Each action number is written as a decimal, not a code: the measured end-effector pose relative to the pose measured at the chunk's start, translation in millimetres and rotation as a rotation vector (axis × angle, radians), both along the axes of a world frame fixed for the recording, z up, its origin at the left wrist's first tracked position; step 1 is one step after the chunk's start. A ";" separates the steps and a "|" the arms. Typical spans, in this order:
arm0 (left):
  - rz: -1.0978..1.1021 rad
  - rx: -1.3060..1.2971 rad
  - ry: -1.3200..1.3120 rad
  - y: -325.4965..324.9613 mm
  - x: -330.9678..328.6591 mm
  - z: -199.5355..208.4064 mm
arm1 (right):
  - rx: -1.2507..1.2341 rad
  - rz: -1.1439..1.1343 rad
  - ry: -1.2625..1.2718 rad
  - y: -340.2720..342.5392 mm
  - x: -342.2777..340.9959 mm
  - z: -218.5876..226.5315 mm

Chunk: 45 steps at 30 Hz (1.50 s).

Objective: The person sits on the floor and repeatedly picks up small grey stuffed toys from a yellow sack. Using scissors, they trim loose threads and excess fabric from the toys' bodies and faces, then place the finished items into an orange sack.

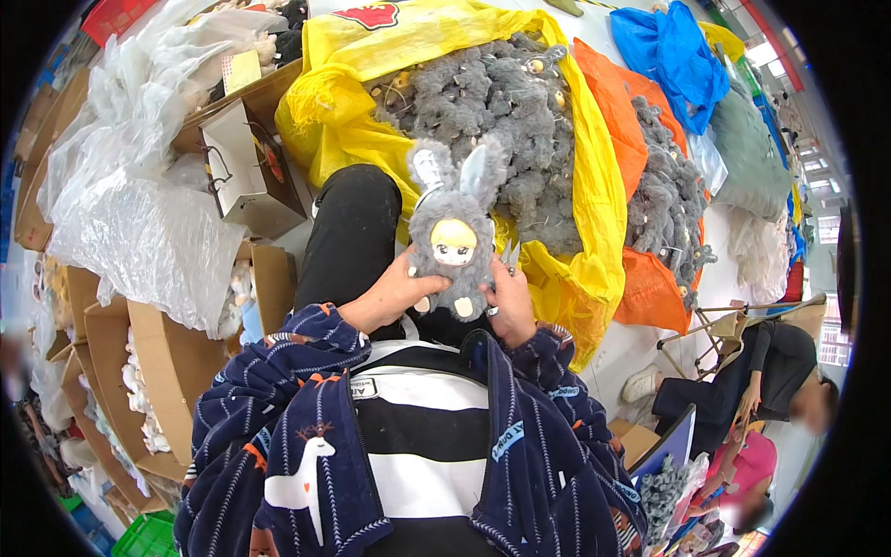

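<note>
While a yellow sack [594, 176] of grey plush lies at twelve o'clock, your left hand [394, 295] and right hand [509, 306] grip a grey bunny doll [453, 243] upright; the right also holds small scissors [509, 256].

Pale floor [640, 348], buried in bags and boxes

Pretty much everything sits around the big yellow plastic sack [594, 186] full of grey fuzzy plush toys: an orange plastic sack [650, 288] with more grey plush is just right of it, blue plastic bags [673, 51] lie beyond that, and brown cardboard boxes [153, 362] under clear plastic sheeting [139, 232] crowd its left.
</note>
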<state>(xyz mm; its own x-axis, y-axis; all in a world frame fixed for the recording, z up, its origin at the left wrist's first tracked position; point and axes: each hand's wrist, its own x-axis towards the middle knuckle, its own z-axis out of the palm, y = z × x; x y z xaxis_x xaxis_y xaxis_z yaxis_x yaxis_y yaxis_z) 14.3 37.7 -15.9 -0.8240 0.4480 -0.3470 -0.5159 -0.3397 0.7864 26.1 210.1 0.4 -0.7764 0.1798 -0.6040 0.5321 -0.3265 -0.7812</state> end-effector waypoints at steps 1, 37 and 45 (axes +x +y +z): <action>0.002 -0.001 -0.019 0.2 -1.9 4.9 | -0.014 0.017 0.056 2.1 2.2 2.0; -0.219 0.129 -0.251 -17.4 -3.9 9.6 | -0.319 0.045 0.137 3.1 12.5 2.0; 0.108 0.208 0.027 -12.8 -6.7 26.0 | 0.654 0.291 0.672 -1.9 15.6 17.5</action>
